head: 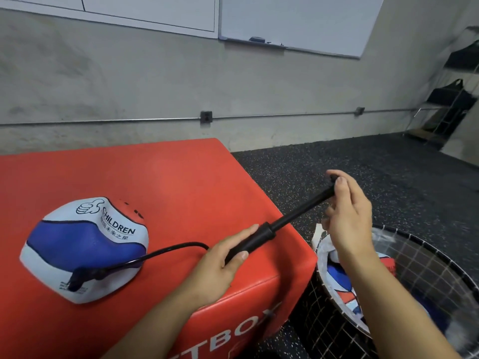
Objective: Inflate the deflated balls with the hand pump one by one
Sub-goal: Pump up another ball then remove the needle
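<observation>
Head view: left grip (pixel 220 260) holds the pump (pixel 255 240) body; right grip (pixel 347 216) pinches its pulled-out handle, up-right. Ball (pixel 83 247) lies left on the worktop (pixel 181 182), hose joined.

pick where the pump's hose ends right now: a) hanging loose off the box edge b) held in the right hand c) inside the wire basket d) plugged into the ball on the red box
d: the black hose runs from the pump in the left hand across the red box and ends at the valve of the half-flat ball.
</observation>
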`<state>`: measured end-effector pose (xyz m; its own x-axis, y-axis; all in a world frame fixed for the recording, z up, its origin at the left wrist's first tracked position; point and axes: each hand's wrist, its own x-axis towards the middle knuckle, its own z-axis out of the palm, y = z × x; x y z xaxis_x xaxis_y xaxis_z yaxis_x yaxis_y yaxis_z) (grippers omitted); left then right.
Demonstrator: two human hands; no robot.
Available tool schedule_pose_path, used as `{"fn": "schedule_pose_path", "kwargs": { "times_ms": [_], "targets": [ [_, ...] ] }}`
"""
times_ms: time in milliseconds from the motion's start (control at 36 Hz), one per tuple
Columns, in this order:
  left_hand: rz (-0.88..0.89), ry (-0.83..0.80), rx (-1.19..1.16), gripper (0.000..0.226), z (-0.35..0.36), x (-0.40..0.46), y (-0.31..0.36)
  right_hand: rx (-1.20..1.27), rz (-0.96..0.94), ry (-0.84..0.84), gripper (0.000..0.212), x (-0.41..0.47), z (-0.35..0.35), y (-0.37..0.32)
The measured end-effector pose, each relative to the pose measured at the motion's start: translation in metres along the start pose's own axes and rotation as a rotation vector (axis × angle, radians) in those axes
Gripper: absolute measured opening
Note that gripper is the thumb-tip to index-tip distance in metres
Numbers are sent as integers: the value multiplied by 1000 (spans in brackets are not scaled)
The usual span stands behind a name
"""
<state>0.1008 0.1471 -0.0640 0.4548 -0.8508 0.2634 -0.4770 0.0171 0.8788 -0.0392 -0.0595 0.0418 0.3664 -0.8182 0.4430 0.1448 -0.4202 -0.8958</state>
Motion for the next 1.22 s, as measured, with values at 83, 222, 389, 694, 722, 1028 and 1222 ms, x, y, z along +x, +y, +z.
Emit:
{"fn": "schedule_pose_path", "kwargs": {
  "times_ms": [83, 222, 389, 694, 722, 1028, 1222],
  "targets": [
    [3, 5, -12, 54, -1, 0, 0, -46, -19, 15, 28, -6, 8, 1],
    [8, 40, -23, 54, -2, 1, -3, -70, -17, -63, 35, -16, 35, 14],
    [15, 70, -38, 52, -3, 3, -9, -172, -39, -180, 27, -37, 59, 15],
    [10, 83, -40, 50, -1, 5, -8, -265, -12, -366, 28, -59, 61, 24],
    [8, 86, -39, 51, -1, 5, -8, -269, -17, -376, 28, -58, 60, 23],
    [1, 21, 29, 53, 1, 1, -2, -154, -20, -105, 36, -6, 7, 15],
    [12, 2, 44, 52, 2, -1, 0, -85, -2, -16, 31, -10, 3, 11]
  ]
}}
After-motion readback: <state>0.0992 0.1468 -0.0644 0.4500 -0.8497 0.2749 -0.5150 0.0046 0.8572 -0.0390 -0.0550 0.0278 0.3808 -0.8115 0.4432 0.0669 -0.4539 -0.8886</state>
